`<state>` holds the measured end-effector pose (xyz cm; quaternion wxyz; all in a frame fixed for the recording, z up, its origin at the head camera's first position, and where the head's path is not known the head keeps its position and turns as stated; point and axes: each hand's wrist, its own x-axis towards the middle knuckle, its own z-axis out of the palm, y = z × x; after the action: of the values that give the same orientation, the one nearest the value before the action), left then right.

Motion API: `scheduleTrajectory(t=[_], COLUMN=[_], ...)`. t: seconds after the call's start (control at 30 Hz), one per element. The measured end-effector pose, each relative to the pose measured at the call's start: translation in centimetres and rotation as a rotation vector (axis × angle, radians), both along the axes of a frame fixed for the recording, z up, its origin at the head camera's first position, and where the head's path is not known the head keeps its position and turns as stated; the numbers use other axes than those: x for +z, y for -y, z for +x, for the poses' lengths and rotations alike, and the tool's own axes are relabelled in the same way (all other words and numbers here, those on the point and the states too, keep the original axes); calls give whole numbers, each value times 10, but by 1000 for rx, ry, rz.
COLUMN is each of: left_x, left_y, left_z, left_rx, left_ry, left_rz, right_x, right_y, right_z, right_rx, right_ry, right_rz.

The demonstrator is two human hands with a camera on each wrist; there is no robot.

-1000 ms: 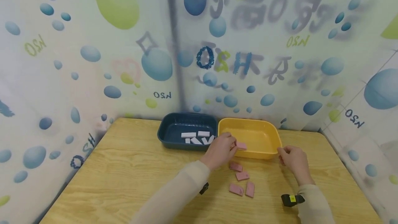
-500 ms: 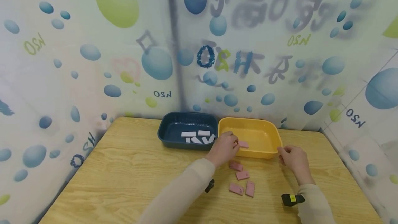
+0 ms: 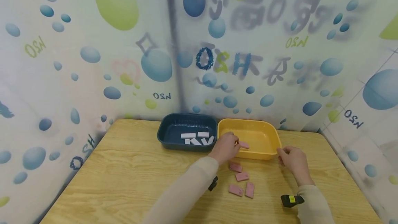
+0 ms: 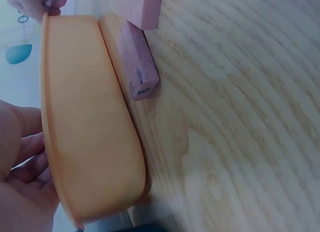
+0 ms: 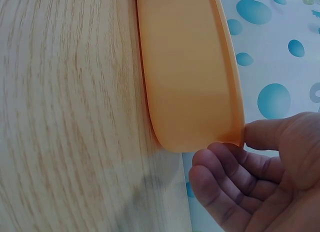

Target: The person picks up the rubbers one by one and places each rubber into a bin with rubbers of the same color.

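In the head view my left hand (image 3: 226,147) reaches over the near left rim of the yellow tray (image 3: 250,154). Its fingertips are at a pink eraser (image 3: 244,145) inside the tray, seemingly pinching it; in the left wrist view the tray wall hides that eraser. My right hand (image 3: 293,161) pinches the tray's near right corner, thumb on one side of the rim and curled fingers on the other, as the right wrist view shows. Several pink erasers (image 3: 236,189) lie on the table in front of the tray.
A dark blue tray (image 3: 186,146) stands against the yellow one on its left, with several white blocks (image 3: 188,136) in it. Both stand on the wooden table (image 3: 124,168), close to the patterned wall (image 3: 140,44) behind.
My left hand has shifted slightly right inside the yellow tray, and the pink eraser at its fingertips has moved with it. The right hand stays at the corner.
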<state>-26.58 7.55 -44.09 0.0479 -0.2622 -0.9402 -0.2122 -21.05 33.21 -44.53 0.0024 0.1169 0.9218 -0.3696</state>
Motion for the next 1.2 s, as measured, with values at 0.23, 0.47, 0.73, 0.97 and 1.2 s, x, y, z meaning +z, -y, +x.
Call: scheduleTrajectory(t=[0.23,0.47,0.73,0.97,1.2], left_x=[1,4,2,0,2], left_y=[-7,-15,-16,-17,-12], left_z=[-8,-11,-15,-17,-16], left_rx=[-2,-12,-44,-28,-50], left_ry=[62,110,109,68,50], left_rz=[-38,-50,-77,-80,-56], right_x=[-1,-3,-3,-3,-3], right_y=[0,0,0,1,1], right_z=[0,-2,-1,0,0], right_rx=[0,-18,-12,-14,-3], right_ry=[-6,4,-14,-25,-37], right_rz=[-4,-18,-1,-8,3])
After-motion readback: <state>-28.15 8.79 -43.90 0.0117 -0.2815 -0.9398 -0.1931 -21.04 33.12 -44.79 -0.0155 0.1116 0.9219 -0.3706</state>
